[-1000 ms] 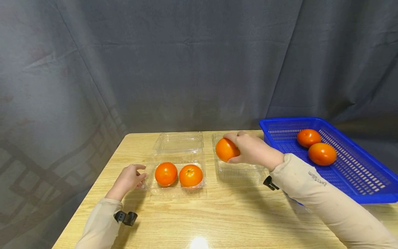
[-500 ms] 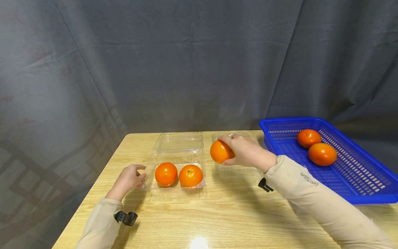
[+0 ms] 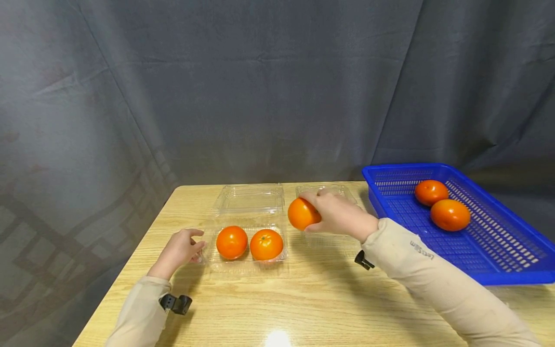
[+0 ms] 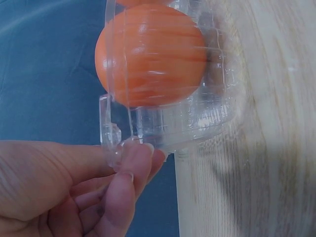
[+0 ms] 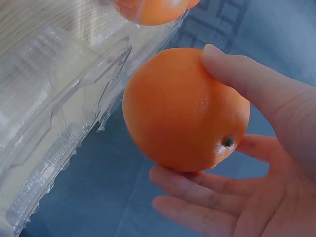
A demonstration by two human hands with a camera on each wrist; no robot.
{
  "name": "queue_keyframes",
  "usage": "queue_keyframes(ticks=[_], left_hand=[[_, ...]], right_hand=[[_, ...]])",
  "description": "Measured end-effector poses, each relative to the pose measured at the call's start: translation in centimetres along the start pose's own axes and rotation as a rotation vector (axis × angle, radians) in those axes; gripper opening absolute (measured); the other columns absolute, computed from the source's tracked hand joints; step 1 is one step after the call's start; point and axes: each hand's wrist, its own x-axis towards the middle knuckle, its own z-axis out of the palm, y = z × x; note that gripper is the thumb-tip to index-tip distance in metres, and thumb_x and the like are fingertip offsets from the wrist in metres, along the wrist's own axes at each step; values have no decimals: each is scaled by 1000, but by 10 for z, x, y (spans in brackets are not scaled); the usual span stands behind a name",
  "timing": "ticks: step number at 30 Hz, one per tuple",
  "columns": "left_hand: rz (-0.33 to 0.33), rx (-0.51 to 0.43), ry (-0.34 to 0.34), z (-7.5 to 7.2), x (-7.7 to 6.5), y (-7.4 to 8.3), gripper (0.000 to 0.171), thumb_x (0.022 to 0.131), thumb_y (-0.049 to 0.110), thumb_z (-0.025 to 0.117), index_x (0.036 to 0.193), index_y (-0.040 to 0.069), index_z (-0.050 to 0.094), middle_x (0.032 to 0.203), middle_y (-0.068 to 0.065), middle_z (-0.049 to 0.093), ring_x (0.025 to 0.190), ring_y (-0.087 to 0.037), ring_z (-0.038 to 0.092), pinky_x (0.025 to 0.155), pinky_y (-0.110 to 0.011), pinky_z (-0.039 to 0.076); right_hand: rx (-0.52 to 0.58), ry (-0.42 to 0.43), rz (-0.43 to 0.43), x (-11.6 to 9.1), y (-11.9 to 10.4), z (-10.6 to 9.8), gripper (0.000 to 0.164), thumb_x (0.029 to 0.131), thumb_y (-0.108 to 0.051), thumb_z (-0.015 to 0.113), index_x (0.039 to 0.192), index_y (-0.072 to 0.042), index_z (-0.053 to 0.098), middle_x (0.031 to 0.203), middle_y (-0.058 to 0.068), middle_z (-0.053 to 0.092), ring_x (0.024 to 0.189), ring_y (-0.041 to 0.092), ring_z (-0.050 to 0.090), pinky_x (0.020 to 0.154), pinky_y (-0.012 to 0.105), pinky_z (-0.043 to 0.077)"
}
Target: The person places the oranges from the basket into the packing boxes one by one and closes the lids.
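Observation:
In the head view my right hand (image 3: 336,214) holds an orange (image 3: 302,214) up between thumb and fingers, its small green stem button showing in the right wrist view. It hangs over the left side of a clear plastic clamshell (image 3: 331,241). To the left stands a second clear clamshell (image 3: 247,267) with its lid raised back, and two orange fruits sit side by side in it, a left one (image 3: 231,242) and a right one (image 3: 266,244). At that box's left corner my left hand (image 4: 74,192) pinches the plastic edge between thumb and fingertips.
A blue plastic basket (image 3: 511,278) stands on the right, with two redder round fruits, one behind (image 3: 431,193) and one in front (image 3: 450,215). Both boxes rest on a wooden table (image 3: 243,308). Behind it hangs a dark grey curtain (image 3: 269,96).
My right hand has carried the orange to the left, from above the right clamshell toward the left one. The left hand has stayed at the box corner.

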Motion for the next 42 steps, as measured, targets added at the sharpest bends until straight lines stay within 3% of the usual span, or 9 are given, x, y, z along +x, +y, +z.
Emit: queue_keyframes(ticks=[14, 23, 42], left_hand=[[-5, -1, -1, 0, 0, 1, 42, 86, 4, 57, 124, -12, 47, 77, -15, 64, 50, -9, 57, 51, -25, 52], [-3, -1, -1, -1, 0, 2, 42, 87, 4, 57, 124, -12, 47, 77, -16, 64, 50, -10, 57, 52, -26, 52], [-2, -3, 4, 0, 0, 1, 41, 86, 3, 57, 123, -12, 47, 76, -16, 64, 49, -9, 57, 51, -25, 52]], right_hand=[[35, -5, -20, 5, -3, 9, 64, 66, -33, 79, 120, -12, 52, 96, 13, 63, 80, 22, 59, 68, 35, 51], [99, -46, 17, 7, -5, 14, 68, 69, -31, 78, 126, -11, 48, 100, 18, 59, 79, 22, 60, 65, 33, 52], [80, -22, -18, 17, -14, 24, 72, 68, -32, 78, 129, -10, 47, 96, 17, 60, 75, 21, 59, 65, 33, 52]])
